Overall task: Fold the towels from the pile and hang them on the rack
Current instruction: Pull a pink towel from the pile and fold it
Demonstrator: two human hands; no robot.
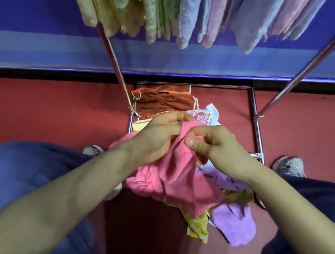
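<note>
A pink towel (pixel 179 181) hangs crumpled between my hands in the middle of the view. My left hand (pixel 157 136) grips its upper edge from the left, fingers curled into the cloth. My right hand (pixel 215 145) pinches the same edge with thumb and fingers, close beside the left hand. Below lies the pile: a purple towel (pixel 235 223), a yellow towel (pixel 198 225), a rust-orange towel (pixel 165 103) and a white printed one (pixel 206 114). The rack (pixel 254 114) of metal tubes stands over the pile, with several green, yellow, blue and pink folded towels (pixel 187 13) hanging along the top.
The floor is red carpet (pixel 48 112), with a blue wall (pixel 48 27) behind the rack. My knees in blue trousers (pixel 19 172) flank the pile, and shoes (pixel 288 165) stand beside the rack's base. Slanted rack poles (pixel 115 61) rise on both sides.
</note>
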